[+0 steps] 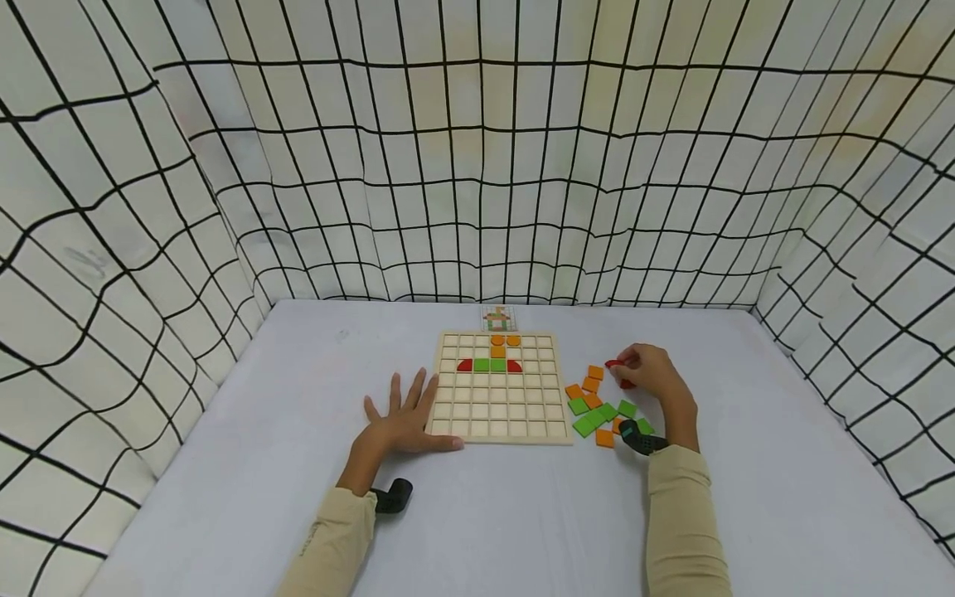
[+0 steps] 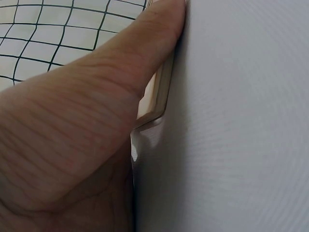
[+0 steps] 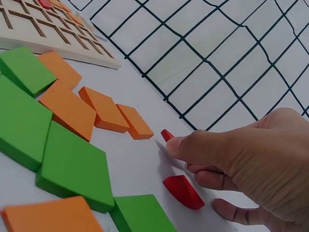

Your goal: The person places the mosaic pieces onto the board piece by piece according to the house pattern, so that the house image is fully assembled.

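Board (image 1: pixel 498 410) looks like bare wood — pale, smooth, matt. Green tiles (image 3: pixel 75 164) and orange tiles (image 3: pixel 102 110): painted wood or plastic, can't tell which; faces smooth, low sheen. Red piece (image 3: pixel 183 191) similarly smooth. Tabletop cover (image 1: pixel 507 522) — matt cloth, by its look. Sleeve (image 1: pixel 682 522): matt cloth.

On the counter (image 1: pixel 522 522) lies the board (image 1: pixel 498 406), with the card (image 1: pixel 498 318) just behind it. In the board's farthest row, two set pieces (image 1: pixel 497 341) sit side by side; one more lies directly before the left of these, and four stand in line across the next row. Right of the board spread the loose tiles (image 1: pixel 589 420). Beyond their far right end is the right hand (image 1: pixel 649 371), a held piece (image 3: pixel 166 135) in its fingers, a spare piece (image 3: pixel 184 192) on the counter beneath. The left hand (image 1: pixel 406 427) is at the board's near left corner. The net (image 1: pixel 481 63) runs behind and along both sides.
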Demonstrator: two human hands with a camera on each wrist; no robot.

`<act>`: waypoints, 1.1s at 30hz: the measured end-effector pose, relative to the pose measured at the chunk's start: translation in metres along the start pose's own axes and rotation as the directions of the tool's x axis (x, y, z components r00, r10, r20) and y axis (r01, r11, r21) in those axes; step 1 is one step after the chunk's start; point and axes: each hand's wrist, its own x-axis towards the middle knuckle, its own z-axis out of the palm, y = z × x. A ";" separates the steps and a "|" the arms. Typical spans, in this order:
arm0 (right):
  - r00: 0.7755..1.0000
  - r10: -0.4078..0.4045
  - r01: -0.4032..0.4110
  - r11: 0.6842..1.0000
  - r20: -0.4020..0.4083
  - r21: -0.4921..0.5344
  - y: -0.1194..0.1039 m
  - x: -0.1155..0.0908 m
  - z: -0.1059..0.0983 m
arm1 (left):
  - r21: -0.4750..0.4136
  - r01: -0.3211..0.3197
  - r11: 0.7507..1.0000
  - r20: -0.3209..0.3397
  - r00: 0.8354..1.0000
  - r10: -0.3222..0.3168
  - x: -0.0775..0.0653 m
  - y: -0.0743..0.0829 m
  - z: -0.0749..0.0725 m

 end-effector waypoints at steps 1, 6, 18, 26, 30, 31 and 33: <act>1.000 -0.009 0.009 1.000 -0.007 0.003 -0.001 0.000 0.001 | 0.006 0.007 1.000 0.007 1.000 -0.007 0.001 -0.001 0.001; 0.997 -0.074 0.074 0.997 -0.034 0.004 -0.008 0.000 0.005 | -0.010 0.004 1.000 0.012 1.000 -0.004 -0.004 0.006 -0.005; 0.952 -0.301 0.304 0.951 -0.046 0.063 -0.048 0.009 0.023 | -0.006 0.001 1.000 -0.001 1.000 -0.001 -0.010 0.010 -0.007; 0.929 -0.370 0.368 0.925 0.009 0.098 -0.074 0.015 0.041 | -0.002 0.001 1.000 0.001 1.000 -0.001 -0.007 0.009 -0.006; 0.909 -0.416 0.411 0.903 0.016 0.126 -0.086 0.017 0.049 | 0.004 0.000 1.000 0.002 1.000 0.000 -0.007 0.009 -0.006; 0.903 -0.430 0.424 0.896 0.020 0.129 -0.089 0.018 0.051 | 0.007 0.001 1.000 0.002 1.000 -0.001 -0.007 0.009 -0.006; 0.894 -0.446 0.438 0.888 0.031 0.143 -0.095 0.018 0.055 | 0.007 -0.001 1.000 0.000 1.000 0.001 -0.006 0.009 -0.006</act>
